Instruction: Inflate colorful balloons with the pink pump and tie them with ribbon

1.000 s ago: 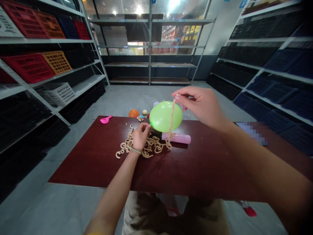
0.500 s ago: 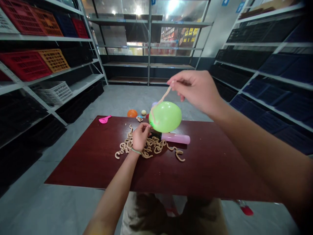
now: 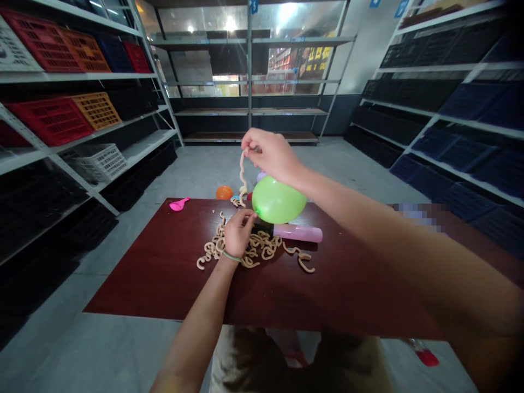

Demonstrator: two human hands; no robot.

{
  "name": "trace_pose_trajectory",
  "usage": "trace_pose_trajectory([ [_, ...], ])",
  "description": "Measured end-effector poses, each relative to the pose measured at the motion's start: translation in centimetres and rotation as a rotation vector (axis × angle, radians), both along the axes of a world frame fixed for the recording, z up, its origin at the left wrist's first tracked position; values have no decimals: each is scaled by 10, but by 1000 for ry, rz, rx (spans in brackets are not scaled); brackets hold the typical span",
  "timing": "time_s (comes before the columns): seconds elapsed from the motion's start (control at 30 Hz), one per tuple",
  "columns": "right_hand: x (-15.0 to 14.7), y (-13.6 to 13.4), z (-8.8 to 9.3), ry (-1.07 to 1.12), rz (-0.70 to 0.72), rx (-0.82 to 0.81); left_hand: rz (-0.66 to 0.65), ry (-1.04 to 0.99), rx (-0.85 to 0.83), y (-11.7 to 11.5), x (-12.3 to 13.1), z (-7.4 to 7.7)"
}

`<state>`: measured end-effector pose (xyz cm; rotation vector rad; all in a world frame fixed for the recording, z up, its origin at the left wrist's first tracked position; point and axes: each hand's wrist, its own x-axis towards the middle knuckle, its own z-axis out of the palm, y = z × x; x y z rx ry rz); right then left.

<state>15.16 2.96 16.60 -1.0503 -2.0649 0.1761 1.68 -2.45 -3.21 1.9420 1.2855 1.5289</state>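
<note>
My left hand (image 3: 238,233) pinches the knotted end of a green balloon (image 3: 280,201) above the table. Raised beyond the balloon, my right hand (image 3: 270,153) grips the top of a curly beige strand (image 3: 243,180), which hangs down toward the balloon's knot; whether its lower end touches my left fingers I cannot tell. A pile of curly beige strands (image 3: 261,244) lies under and around my left hand. Just right of the pile is a pink cylinder (image 3: 301,233) with a dark end, partly hidden by the balloon.
The dark red table (image 3: 155,273) carries a flat pink balloon (image 3: 179,204) at its far left. An orange balloon (image 3: 224,192) and other small coloured ones show at the far edge. Shelves with crates (image 3: 53,121) stand on both sides.
My right hand has moved left over the balloon, and the strand now hangs curled left of the balloon instead of slanting taut across it. My left hand still pinches the knot.
</note>
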Motion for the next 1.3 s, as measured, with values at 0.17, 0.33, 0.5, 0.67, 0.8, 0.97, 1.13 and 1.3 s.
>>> trace_pose_trajectory([
  [0.17,6,-11,-34,-159,-13,-1,200,28,176,6,-4,1],
  [0.33,16,-32,-57,-129,-31,-90,233,-64,154,13,-9,1],
  [0.5,22,-59,-87,170,-81,-234,75,-386,-139,20,-12,-3],
  [0.67,24,-77,-123,522,-124,-456,23,-691,-311,22,-10,-4],
  [0.8,19,-71,-152,707,-116,-652,5,-756,-317,21,-7,-2],
  [0.97,3,-52,-185,918,-129,-721,56,-604,-305,19,-7,-3],
  [1.13,-20,-37,-199,924,-140,-684,171,-360,-263,16,-10,2],
  [1.3,-34,-29,-201,807,-119,-610,198,-244,-248,13,-12,7],
])
